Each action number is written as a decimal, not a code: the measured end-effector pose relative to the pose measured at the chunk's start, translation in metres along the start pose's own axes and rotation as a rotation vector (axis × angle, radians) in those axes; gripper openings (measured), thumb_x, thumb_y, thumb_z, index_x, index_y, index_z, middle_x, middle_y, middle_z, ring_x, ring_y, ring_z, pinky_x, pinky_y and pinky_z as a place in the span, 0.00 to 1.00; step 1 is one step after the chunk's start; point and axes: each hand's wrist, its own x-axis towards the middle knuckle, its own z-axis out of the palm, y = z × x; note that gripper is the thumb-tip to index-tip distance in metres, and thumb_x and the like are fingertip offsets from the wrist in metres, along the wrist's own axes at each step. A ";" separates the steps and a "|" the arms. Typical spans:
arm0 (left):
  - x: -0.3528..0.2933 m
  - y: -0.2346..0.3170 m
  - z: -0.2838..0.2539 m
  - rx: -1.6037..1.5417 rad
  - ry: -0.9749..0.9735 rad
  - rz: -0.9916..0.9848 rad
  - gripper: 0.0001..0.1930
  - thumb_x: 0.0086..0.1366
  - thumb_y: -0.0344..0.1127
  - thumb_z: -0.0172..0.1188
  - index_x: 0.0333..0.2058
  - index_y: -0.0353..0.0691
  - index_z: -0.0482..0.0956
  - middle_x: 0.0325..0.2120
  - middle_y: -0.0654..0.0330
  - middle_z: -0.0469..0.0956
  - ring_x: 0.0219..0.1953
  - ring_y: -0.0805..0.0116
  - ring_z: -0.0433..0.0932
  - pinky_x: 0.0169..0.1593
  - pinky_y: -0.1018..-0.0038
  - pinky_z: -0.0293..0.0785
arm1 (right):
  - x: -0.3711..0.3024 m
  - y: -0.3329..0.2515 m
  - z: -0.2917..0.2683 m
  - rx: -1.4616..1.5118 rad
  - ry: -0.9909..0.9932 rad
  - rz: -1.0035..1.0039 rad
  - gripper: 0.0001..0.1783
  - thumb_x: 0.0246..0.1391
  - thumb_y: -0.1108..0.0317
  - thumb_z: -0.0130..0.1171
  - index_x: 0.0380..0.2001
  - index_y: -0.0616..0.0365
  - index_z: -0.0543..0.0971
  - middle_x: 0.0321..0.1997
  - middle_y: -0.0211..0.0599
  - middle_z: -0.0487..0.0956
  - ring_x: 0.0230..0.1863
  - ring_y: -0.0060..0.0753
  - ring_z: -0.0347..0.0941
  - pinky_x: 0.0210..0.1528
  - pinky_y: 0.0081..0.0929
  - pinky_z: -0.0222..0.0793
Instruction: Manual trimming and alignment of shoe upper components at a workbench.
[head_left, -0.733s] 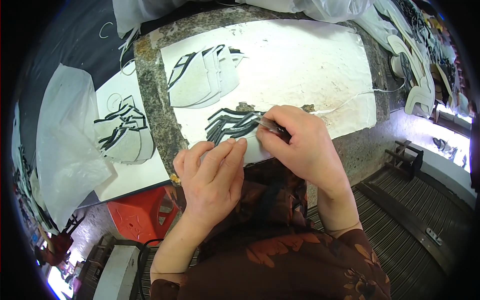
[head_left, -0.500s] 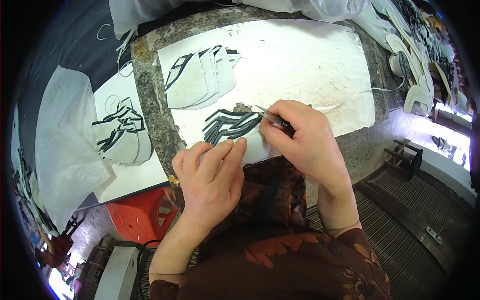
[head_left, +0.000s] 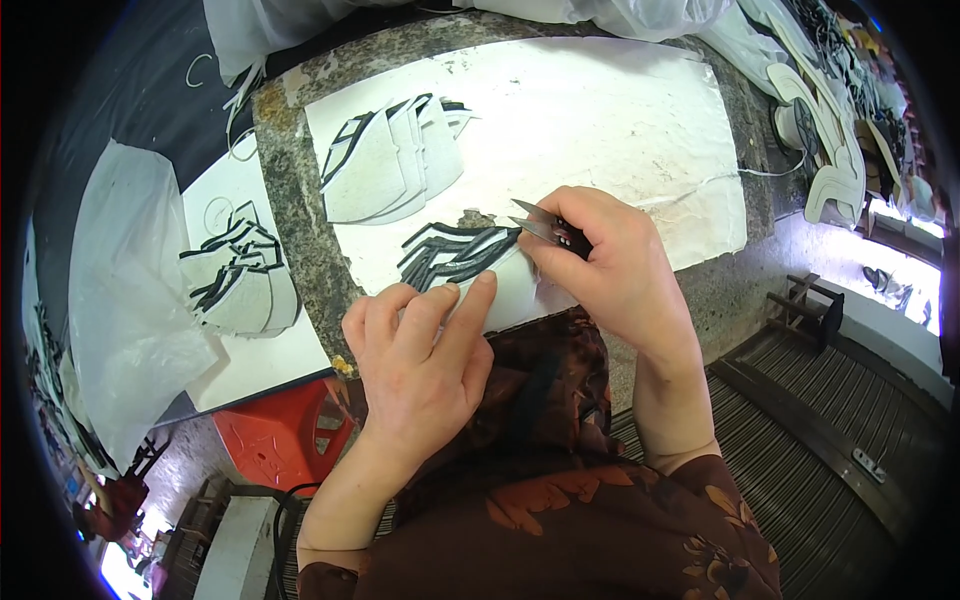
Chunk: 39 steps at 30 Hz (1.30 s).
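Note:
In front of me, a stack of white curved pieces with black edging strips (head_left: 452, 255) lies on a white sheet (head_left: 610, 110), fanned out near its front edge. My left hand (head_left: 415, 365) rests on the near side of this stack, fingers spread and fingertips pressing down. Small dark-handled thread snips (head_left: 560, 233) are gripped in my right hand (head_left: 630, 280). Their two pointed blades stand apart, aimed left at the stack's upper right corner. Behind the stack lies a fan of similar white pieces (head_left: 372, 175) with black trim.
At the left, more black-trimmed pieces (head_left: 255, 300) lie on white board beside a clear plastic bag (head_left: 135, 300). A thread spool (head_left: 795, 127) and pale curved cut-outs (head_left: 838, 185) sit at the far right. Below the table's left edge stands a red stool (head_left: 280, 435).
The snips' blades have spread apart in my right hand, which has shifted slightly. My left hand stays on the stack. The whole view has moved a little.

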 end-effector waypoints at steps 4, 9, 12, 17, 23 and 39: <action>0.002 0.001 0.003 0.018 -0.013 0.004 0.26 0.52 0.28 0.65 0.52 0.49 0.86 0.40 0.66 0.74 0.45 0.59 0.70 0.53 0.62 0.63 | 0.003 0.004 -0.004 0.016 -0.002 0.003 0.10 0.54 0.71 0.66 0.34 0.66 0.79 0.28 0.40 0.77 0.29 0.33 0.72 0.35 0.29 0.68; 0.006 0.004 0.003 0.049 -0.052 0.012 0.28 0.51 0.31 0.65 0.55 0.52 0.83 0.38 0.65 0.66 0.46 0.60 0.68 0.51 0.60 0.61 | 0.005 0.006 -0.006 0.029 0.010 0.036 0.09 0.54 0.71 0.65 0.33 0.66 0.78 0.27 0.37 0.77 0.29 0.28 0.70 0.34 0.27 0.67; 0.010 0.008 0.003 0.067 -0.053 0.012 0.28 0.51 0.31 0.65 0.55 0.53 0.83 0.36 0.64 0.64 0.45 0.60 0.68 0.50 0.59 0.61 | 0.005 0.007 -0.008 0.043 0.013 0.067 0.09 0.55 0.70 0.65 0.33 0.66 0.79 0.27 0.36 0.77 0.30 0.26 0.69 0.34 0.26 0.67; 0.016 0.013 0.001 0.075 -0.086 -0.025 0.29 0.51 0.29 0.64 0.55 0.54 0.83 0.34 0.63 0.65 0.43 0.59 0.68 0.51 0.60 0.62 | 0.005 0.009 -0.009 0.052 0.011 0.117 0.12 0.55 0.64 0.63 0.34 0.64 0.78 0.29 0.47 0.78 0.30 0.50 0.75 0.35 0.39 0.71; 0.018 0.016 0.001 0.087 -0.119 -0.055 0.31 0.50 0.27 0.62 0.56 0.55 0.84 0.33 0.62 0.66 0.42 0.58 0.68 0.50 0.60 0.64 | 0.004 0.010 -0.006 0.013 -0.005 0.134 0.12 0.55 0.63 0.62 0.32 0.62 0.77 0.30 0.47 0.80 0.32 0.52 0.76 0.35 0.40 0.72; 0.003 0.005 0.010 -0.059 0.042 -0.120 0.29 0.52 0.26 0.62 0.57 0.39 0.81 0.43 0.54 0.71 0.46 0.54 0.69 0.52 0.62 0.68 | -0.012 0.013 -0.007 0.453 -0.058 0.312 0.10 0.56 0.69 0.69 0.40 0.61 0.83 0.29 0.21 0.77 0.31 0.10 0.68 0.34 0.15 0.65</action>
